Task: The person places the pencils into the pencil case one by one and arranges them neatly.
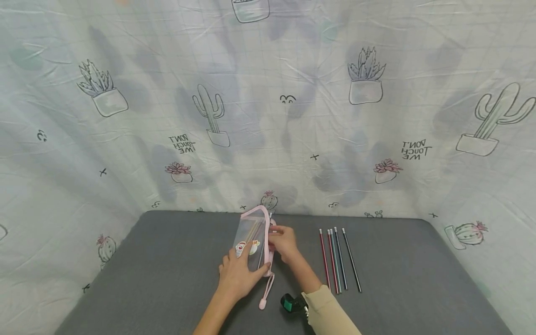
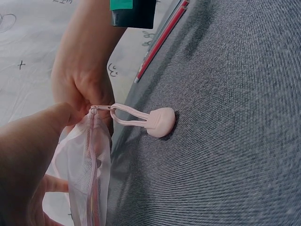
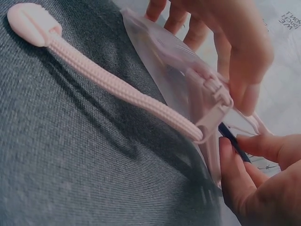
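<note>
A see-through pencil case (image 1: pixel 266 228) with pink trim and round stickers stands tilted on the grey table, with a few pencils showing inside. My left hand (image 1: pixel 237 278) grips it, thumb on the zipped edge and fingers spread over the front. At the zip opening, my right hand (image 1: pixel 284 244) pinches a dark pencil (image 3: pixel 235 143) between thumb and fingers; part of the pencil is hidden by the case. The pink zip pull (image 2: pixel 161 122) hangs from the zip's near end on a cord loop, its tab close to the cloth.
To the right of the case, several pencils (image 1: pixel 351 260) in red, teal and dark colours lie roughly side by side, pointing away. A black wrist camera (image 1: pixel 291 303) sits by the right sleeve. Behind the grey table (image 1: pixel 180 260) hangs a printed cactus curtain (image 1: pixel 293 153).
</note>
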`<state>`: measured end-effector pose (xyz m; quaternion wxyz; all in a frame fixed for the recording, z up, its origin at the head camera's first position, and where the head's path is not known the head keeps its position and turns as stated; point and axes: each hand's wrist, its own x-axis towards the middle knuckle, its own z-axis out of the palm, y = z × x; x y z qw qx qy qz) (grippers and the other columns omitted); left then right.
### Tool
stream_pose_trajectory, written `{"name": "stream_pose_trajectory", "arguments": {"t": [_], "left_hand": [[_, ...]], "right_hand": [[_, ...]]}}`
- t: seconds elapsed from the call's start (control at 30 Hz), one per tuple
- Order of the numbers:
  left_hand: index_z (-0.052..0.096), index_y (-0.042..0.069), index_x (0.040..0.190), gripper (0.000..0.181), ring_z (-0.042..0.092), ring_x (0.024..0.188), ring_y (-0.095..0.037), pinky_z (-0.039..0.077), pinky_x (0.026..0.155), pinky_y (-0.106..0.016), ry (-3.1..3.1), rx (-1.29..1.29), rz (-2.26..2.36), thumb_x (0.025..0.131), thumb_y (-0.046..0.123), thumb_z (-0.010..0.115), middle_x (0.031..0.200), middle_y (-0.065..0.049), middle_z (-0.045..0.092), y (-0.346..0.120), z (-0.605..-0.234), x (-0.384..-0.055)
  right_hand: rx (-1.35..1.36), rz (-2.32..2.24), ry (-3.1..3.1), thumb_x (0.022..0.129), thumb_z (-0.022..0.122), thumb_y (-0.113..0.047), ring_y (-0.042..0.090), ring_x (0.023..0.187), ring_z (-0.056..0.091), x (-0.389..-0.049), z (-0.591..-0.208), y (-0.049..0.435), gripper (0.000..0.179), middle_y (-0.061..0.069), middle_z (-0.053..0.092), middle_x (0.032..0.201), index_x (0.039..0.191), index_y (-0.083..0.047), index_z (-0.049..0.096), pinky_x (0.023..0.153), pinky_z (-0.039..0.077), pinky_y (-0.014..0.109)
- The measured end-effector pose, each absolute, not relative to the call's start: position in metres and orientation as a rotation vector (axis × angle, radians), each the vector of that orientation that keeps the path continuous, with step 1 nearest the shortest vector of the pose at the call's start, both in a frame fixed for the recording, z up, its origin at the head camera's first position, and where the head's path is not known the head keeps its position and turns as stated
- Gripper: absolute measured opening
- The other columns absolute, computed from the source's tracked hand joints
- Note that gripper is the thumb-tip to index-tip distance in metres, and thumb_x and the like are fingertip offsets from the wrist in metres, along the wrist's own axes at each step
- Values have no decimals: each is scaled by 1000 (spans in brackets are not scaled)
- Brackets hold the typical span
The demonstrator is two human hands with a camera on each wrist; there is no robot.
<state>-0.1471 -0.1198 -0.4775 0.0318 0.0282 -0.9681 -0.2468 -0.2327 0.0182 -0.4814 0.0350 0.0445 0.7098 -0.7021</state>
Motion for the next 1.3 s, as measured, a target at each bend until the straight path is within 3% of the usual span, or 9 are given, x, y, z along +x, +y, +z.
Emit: {"name": "stream_pose_trajectory", "arguments": {"t": [0.63,1.03,1.3], "left_hand": [[53,14,154,87,53,120,-53,42,96,-71,-2976,75,-743,86,63,75,135,-33,52,-120,-478,-147],[53,14,154,88,53,120,-53,42,95,-70,-2963,69,-749,86,65,73,134,-32,52,-120,-479,-147],[54,14,153,87,54,117,-52,43,93,-69,-2946,55,-747,85,66,72,131,-32,53,-120,-479,-147]], "right_hand": [[-56,-2155,2168,94,66,11,19,79,74,-216,-473,43,33,33,73,107,126,20,63,74,64,39],[-106,-2153,2302,93,67,12,33,83,76,-202,-474,63,29,33,73,103,121,20,65,73,64,46],[-123,-2109,2396,93,67,12,41,87,75,-199,-472,79,26,33,73,104,118,19,67,71,64,42]]}}
